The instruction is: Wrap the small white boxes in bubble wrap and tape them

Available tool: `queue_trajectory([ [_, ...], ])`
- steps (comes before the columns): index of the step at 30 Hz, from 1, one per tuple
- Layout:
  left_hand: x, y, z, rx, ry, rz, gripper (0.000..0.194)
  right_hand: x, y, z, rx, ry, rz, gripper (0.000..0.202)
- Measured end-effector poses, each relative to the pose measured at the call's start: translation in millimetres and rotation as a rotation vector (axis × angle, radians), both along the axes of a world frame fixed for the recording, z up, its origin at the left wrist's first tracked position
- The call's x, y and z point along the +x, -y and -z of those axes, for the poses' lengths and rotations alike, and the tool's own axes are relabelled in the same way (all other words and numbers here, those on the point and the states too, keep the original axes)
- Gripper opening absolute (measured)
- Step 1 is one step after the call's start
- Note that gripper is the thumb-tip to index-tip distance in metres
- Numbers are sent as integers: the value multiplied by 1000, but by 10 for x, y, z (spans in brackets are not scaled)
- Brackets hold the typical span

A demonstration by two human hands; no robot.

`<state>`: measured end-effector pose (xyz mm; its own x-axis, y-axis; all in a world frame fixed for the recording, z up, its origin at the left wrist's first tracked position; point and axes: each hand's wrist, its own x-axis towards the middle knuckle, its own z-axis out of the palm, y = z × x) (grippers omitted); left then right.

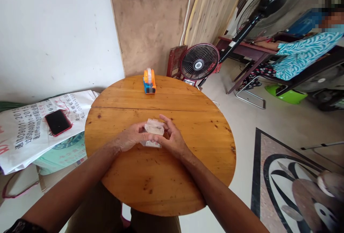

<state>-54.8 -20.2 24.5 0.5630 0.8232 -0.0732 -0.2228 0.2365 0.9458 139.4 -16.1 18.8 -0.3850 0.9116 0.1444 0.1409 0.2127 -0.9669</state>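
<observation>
White packet (154, 128) in both hands' closed grip

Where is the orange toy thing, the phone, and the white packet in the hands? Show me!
orange and blue device (149, 81), head view, on its orange top.
phone (58, 122), head view, middle of its dark screen.
white packet (154, 128), head view, on the upper part showing between the hands.

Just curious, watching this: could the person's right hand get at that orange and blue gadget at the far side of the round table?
Probably yes. The right hand holds a white packet together with the left hand, and bare table lies between it and the orange and blue gadget. It looks like a long stretch, though.
</observation>
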Motion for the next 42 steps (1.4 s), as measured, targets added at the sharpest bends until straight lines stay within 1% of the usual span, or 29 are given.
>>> queue_trajectory([
  [3,-6,-13,3,-79,62,-31,58,30,18,-51,215,98,82,74],
  [5,-12,-23,4,-137,105,-52,58,61,27,-92,336,120,148,61],
  [8,-18,-34,5,-190,136,-69,56,103,31,-140,440,131,192,32],
  [10,-17,-30,-1,-208,141,-54,55,115,26,-152,457,149,166,24],
  [14,-5,-7,-36,-211,158,-14,60,104,11,-131,437,200,104,30],
  [17,0,2,-50,-203,147,2,58,100,1,-109,438,205,82,34],
  [21,-3,1,-31,-187,131,15,57,118,-11,-107,419,194,48,36],
  [24,-6,3,-24,-173,99,28,59,124,-17,-123,373,184,-4,36],
  [28,-12,10,-23,-164,82,28,55,116,-22,-148,341,172,-66,38],
  [32,-18,7,9,-158,82,63,56,106,-21,-165,300,147,-123,41],
  [35,-18,-6,22,-178,103,38,56,100,-10,-172,311,142,-142,41],
  [38,-18,-22,13,-233,167,11,56,114,-8,-170,369,138,-89,44],
  [40,-19,-29,9,-263,178,1,56,142,-27,-160,395,107,15,41],
  [42,-19,-33,14,-275,162,-5,55,179,-63,-143,394,73,124,34],
])
